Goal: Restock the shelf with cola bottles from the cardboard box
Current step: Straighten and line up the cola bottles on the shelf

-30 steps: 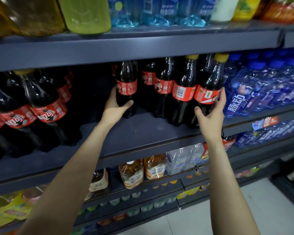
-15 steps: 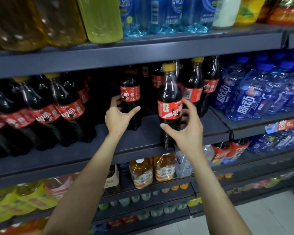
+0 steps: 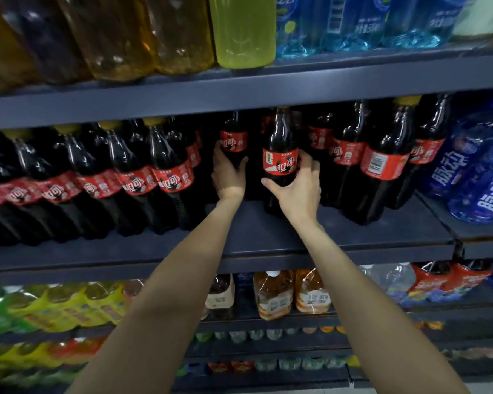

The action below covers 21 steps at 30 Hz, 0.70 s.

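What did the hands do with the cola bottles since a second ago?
The right hand took a cola bottle from the right-hand group and carried it left, into the gap beside the left hand's bottle. The left hand kept hold of that one throughout.

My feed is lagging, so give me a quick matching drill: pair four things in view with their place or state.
Things:
1. left hand
2. right hand
3. green bottle
4. blue water bottles

Places or states:
A. on the top shelf, above the colas
B. holds the cola bottle nearer the shelf front
C. right of the cola rows
D. holds the cola bottle set further back

Pairs: 1-D, 2-B, 3-A, 4-C
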Motion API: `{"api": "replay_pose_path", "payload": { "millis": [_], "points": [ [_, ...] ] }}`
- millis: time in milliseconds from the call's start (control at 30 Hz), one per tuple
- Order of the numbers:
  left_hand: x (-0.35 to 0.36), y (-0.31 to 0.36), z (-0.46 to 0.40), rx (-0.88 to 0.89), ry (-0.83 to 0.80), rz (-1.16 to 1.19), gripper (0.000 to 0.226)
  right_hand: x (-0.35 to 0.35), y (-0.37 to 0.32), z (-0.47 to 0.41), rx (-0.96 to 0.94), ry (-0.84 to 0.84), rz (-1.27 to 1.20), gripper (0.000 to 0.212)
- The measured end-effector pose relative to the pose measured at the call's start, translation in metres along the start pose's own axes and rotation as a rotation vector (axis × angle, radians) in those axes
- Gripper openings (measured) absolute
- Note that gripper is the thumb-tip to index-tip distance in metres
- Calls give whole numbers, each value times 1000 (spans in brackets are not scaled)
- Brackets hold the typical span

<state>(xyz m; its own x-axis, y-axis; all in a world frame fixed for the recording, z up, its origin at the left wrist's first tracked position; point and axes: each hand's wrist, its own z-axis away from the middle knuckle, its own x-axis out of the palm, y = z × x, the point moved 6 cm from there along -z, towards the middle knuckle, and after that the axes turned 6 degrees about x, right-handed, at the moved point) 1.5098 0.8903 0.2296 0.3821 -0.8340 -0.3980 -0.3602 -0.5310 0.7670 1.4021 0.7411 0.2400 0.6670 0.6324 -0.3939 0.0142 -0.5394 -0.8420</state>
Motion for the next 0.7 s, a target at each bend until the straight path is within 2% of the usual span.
{"api": "replay_pose_path", "payload": {
  "millis": [167,367,500,600,700],
  "points": [
    [13,-13,-22,13,64,-16,72,21,1,-14,-90,-25,-21,89],
    [19,-20,-33,102,94,22,82,28,25,-14,-135,-344,-83,100],
    [24,-35,-27,115,49,-78,103,27,26,-20,-161,-335,-69,100],
    [28,-35,-28,134,26,-279,102,36,21,-23,-192,-325,-57,99],
    [35,-33,-35,117,11,-345,99,47,14,-30,-184,-325,-26,97]
  ]
}}
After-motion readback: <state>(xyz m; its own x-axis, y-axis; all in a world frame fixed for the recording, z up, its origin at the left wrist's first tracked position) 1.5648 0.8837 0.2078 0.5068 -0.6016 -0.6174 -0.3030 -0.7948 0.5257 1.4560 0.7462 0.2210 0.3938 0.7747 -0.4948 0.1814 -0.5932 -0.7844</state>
